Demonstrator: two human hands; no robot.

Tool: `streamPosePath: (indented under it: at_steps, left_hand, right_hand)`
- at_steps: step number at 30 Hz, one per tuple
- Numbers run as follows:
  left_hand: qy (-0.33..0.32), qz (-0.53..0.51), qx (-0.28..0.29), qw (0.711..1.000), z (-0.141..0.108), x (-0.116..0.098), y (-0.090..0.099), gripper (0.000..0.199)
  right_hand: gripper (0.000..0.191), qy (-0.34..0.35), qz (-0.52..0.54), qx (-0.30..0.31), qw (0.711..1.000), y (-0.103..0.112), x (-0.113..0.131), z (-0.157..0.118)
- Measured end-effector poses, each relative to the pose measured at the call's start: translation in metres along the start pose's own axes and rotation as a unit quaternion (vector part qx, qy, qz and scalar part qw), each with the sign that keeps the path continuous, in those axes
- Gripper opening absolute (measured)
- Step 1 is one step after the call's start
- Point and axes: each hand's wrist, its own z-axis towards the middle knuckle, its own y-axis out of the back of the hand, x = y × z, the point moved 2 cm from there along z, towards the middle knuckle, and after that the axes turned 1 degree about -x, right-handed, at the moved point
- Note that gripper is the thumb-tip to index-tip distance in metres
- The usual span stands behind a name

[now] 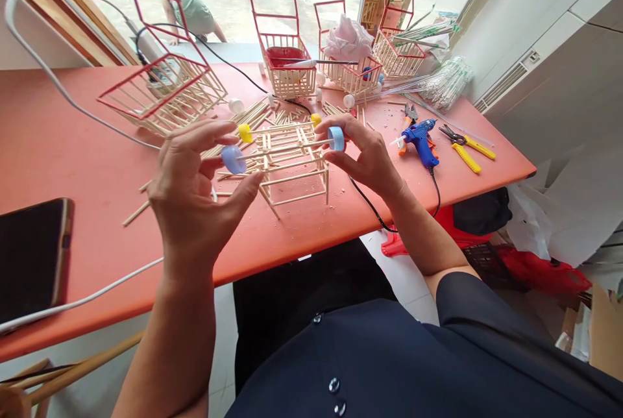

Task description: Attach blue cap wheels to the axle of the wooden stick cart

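Note:
A small cart frame of pale wooden sticks (pixel 294 179) stands on the table between my hands. It has bottle caps as wheels: a lilac cap (pixel 234 159) and a light blue cap (pixel 335 138) at the ends of the near axle stick, and two yellow caps (pixel 245 133) on the far side. My left hand (pixel 199 187) curves around the lilac cap, its thumb tip against the frame's corner; whether every finger touches is hidden. On the other side, my right hand (pixel 363 153) has thumb and forefinger around the light blue cap.
Several red-rimmed stick carts (pixel 287 71) stand along the back. Loose sticks (pixel 250 116) lie behind the frame. To the right are a blue glue gun (pixel 422 143), yellow-handled pliers (pixel 467 147) and bundled clear glue sticks (pixel 448 82). A phone (pixel 34 256) and white cable (pixel 97 288) occupy the left.

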Motion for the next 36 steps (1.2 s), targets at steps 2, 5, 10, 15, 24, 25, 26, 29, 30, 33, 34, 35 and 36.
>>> streamPosePath:
  at_steps: [2, 5, 10, 15, 24, 25, 26, 29, 30, 33, 34, 35, 36]
  left_hand:
    - [0.017, -0.070, 0.040, 0.997, 0.001, 0.006, 0.002, 0.076]
    - [0.028, -0.112, 0.035, 0.993, 0.000, 0.014, 0.005, 0.074]
    - [0.073, -0.124, -0.004, 0.990, -0.005, 0.017, 0.007, 0.052]
    - [0.095, -0.111, -0.010, 0.989, -0.008, 0.011, 0.005, 0.046]
    - [0.090, -0.092, -0.015, 0.992, -0.009, 0.008, 0.001, 0.041]
    - [0.089, -0.090, -0.017, 0.992, -0.010, 0.008, 0.001, 0.041]
    - [0.089, -0.086, -0.018, 0.992, -0.010, 0.008, 0.001, 0.041]
    - [0.088, -0.078, -0.022, 0.993, -0.011, 0.009, 0.002, 0.040]
    - [0.086, -0.079, -0.023, 0.993, -0.011, 0.009, 0.002, 0.040]
    - [0.079, -0.083, -0.022, 0.993, -0.010, 0.008, 0.002, 0.039]
    - [0.076, -0.083, -0.022, 0.993, -0.010, 0.008, 0.001, 0.039]
    - [0.076, -0.081, -0.023, 0.994, -0.010, 0.008, 0.001, 0.039]
    - [0.078, -0.079, -0.025, 0.994, -0.011, 0.008, 0.000, 0.039]
  right_hand:
    - [0.046, 0.001, 0.001, 0.000, 1.000, 0.000, 0.000, 0.000]
    - [0.046, -0.006, -0.003, -0.003, 1.000, 0.000, 0.000, -0.001]
    - [0.046, -0.003, 0.003, -0.010, 1.000, -0.002, -0.002, -0.001]
    - [0.046, -0.002, 0.017, -0.019, 1.000, -0.002, -0.002, 0.000]
    - [0.050, -0.037, 0.054, -0.016, 0.998, -0.003, 0.000, 0.000]
    - [0.050, -0.036, 0.055, -0.017, 0.998, -0.003, 0.000, 0.000]
    - [0.051, -0.035, 0.055, -0.017, 0.998, -0.003, 0.000, 0.000]
    - [0.050, -0.031, 0.050, -0.021, 0.998, -0.002, 0.001, 0.001]
    - [0.050, -0.031, 0.047, -0.021, 0.998, -0.002, 0.001, 0.001]
    - [0.051, -0.032, 0.038, -0.022, 0.999, -0.001, 0.001, 0.001]
    - [0.052, -0.033, 0.036, -0.022, 0.999, -0.001, 0.001, 0.001]
    - [0.053, -0.033, 0.036, -0.022, 0.999, -0.002, 0.001, 0.001]
    - [0.053, -0.033, 0.037, -0.023, 0.999, -0.002, 0.000, 0.001]
